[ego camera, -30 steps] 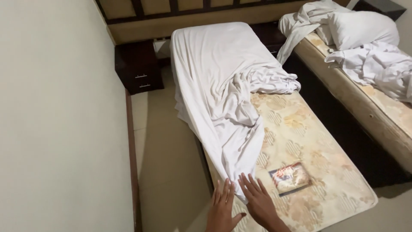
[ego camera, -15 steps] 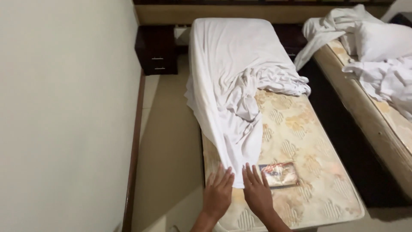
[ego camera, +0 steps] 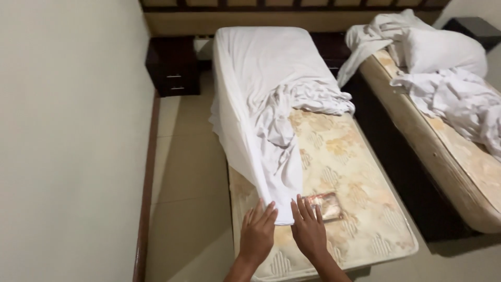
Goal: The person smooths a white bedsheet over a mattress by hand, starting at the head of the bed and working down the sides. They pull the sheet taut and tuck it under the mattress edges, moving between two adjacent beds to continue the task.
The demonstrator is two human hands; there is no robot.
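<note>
Both hands flat on the mattress (ego camera: 360, 209), left hand (ego camera: 257, 236) and right hand (ego camera: 309, 232), fingers spread open at the white sheet (ego camera: 266, 156) corner

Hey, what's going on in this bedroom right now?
A person is working on a white sheet on a bare patterned mattress. The left hand and right hand lie flat, fingers spread, at the sheet's near corner. The sheet covers the head end; the foot end is uncovered. A small flat packet lies beside the right hand.
</note>
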